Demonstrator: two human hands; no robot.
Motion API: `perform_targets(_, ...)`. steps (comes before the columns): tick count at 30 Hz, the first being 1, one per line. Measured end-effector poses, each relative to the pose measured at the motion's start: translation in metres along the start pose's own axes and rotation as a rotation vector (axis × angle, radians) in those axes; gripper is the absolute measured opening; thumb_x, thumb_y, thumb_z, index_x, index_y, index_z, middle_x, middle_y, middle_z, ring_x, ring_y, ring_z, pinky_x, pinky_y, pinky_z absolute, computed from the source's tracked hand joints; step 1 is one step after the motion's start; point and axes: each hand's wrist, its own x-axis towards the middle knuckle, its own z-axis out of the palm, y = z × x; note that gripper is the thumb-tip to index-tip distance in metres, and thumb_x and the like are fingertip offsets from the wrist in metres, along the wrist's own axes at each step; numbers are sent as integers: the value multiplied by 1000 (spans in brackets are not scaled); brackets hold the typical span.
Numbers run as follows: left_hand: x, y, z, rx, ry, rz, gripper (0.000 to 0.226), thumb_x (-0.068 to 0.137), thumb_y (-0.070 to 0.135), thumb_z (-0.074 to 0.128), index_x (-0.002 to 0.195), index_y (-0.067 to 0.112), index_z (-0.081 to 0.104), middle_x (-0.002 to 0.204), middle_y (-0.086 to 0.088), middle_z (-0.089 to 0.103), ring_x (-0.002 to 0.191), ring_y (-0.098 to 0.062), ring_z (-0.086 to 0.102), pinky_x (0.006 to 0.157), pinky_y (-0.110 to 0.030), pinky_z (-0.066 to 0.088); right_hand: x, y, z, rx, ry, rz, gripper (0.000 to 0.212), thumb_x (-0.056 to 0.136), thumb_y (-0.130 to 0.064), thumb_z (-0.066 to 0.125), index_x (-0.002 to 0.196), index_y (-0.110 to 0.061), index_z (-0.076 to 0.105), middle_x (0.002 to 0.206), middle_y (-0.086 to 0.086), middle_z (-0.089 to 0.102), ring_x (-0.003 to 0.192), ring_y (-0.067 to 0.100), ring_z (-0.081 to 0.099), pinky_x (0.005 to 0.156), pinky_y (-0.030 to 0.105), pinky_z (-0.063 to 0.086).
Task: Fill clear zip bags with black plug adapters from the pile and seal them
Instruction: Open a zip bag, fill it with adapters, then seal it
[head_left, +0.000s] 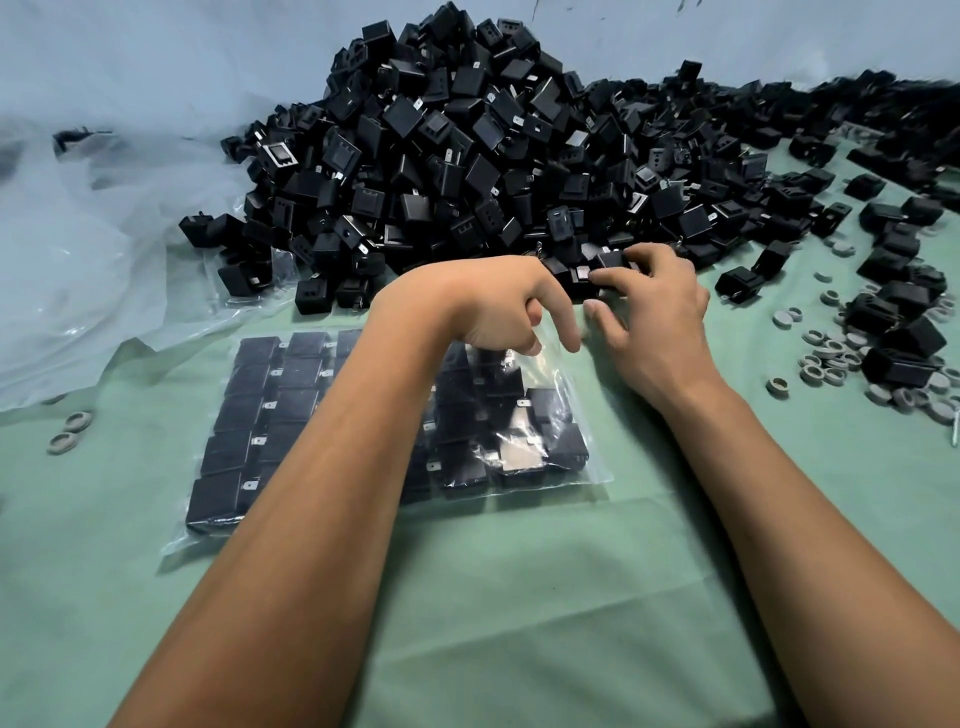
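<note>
1. The clear zip bag (545, 415) is lying flat on the green surface (519, 597), near its middle, just in front of the pile (467, 156). It is holding neat rows of black plug adapters and is looking nearly full, with some free room only at its right side.

2. The step in hand, as I judge it, is taking more adapters from the near edge of the pile. The right hand (654, 312) is pinching one black adapter (613, 260) between the thumb and the fingers, so this grip is closed on it. The left hand (498, 306) is hovering over the far edge of the bag with its fingers curled; whether it is gripping the bag mouth or an adapter, I cannot tell.

3. The next move is probably asking for opening the bag mouth with the left hand, sliding the adapter into the free place, and later pressing the zip shut.

4. The adapters are small hard cubes of matt black plastic with flat metal prongs. The bag film is thin, glossy and wrinkling.

5. Toward the right edge of the surface, grey rings (831, 358) are lying mixed with loose adapters. At the left edge, a big sheet of clear plastic (78, 260) is crumpling.
</note>
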Motion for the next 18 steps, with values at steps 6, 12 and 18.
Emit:
perform_targets(6, 0, 0, 1, 18, 28, -8, 24, 90, 14, 75, 95, 36, 77, 122, -17, 63, 79, -19, 58, 74, -31, 50, -2, -1, -13, 122, 127, -18, 16, 80, -13, 85, 86, -10, 71, 89, 4, 63, 78, 19, 61, 78, 35, 53)
perform_targets(12, -2, 1, 0, 23, 66, -6, 20, 88, 17, 78, 89, 37, 78, 116, -2, 64, 106, -19, 61, 92, -37, 52, -5, -2, -8, 143, -58, 13, 41, 83, -39, 84, 119, -25, 70, 109, 3, 60, 97, 19, 59, 87, 26, 52)
perform_targets(18, -2, 2, -2, 24, 64, 5, 18, 88, 16, 78, 89, 34, 78, 117, -14, 64, 98, -28, 62, 83, -36, 52, -5, -8, -6, 161, -71, -32, 34, 78, -25, 89, 106, -22, 69, 97, 0, 66, 87, 20, 60, 84, 39, 53)
